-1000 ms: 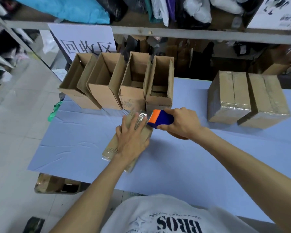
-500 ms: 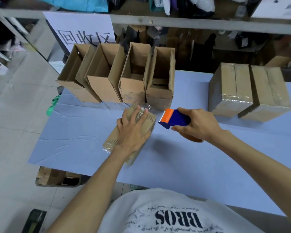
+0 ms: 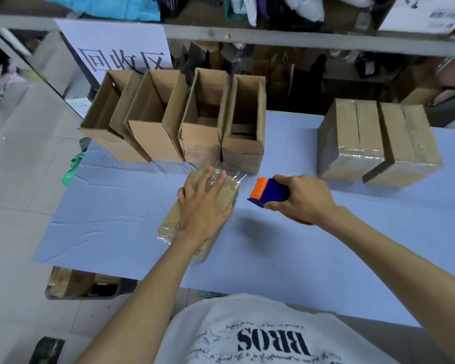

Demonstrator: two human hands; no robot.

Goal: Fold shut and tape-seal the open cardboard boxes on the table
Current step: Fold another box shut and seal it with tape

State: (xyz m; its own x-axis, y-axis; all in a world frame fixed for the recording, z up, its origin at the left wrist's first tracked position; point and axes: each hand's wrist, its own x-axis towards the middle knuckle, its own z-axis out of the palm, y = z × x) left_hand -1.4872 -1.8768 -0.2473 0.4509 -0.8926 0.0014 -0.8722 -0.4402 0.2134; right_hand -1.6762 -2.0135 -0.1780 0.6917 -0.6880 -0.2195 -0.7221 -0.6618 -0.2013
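A closed cardboard box [image 3: 222, 191] lies on its side on the blue table [image 3: 273, 248], with clear tape along its top and a loose tape end at its far edge. My left hand [image 3: 202, 206] presses flat on it, fingers straight. My right hand [image 3: 302, 199] grips a blue and orange tape dispenser [image 3: 269, 191] just right of the box, a short gap apart from it. Several open boxes [image 3: 202, 122] stand in a row behind. Two sealed boxes [image 3: 378, 143] sit at the right.
A metal shelf rail [image 3: 273, 38] with bags above crosses the back. A white sign with characters [image 3: 121, 48] hangs at the left. Below the table's front left edge sits a crate [image 3: 82, 285] on the tiled floor.
My right hand has pulled the tape dispenser rightward, off the box's far end. My left hand has stayed pressed on the box.
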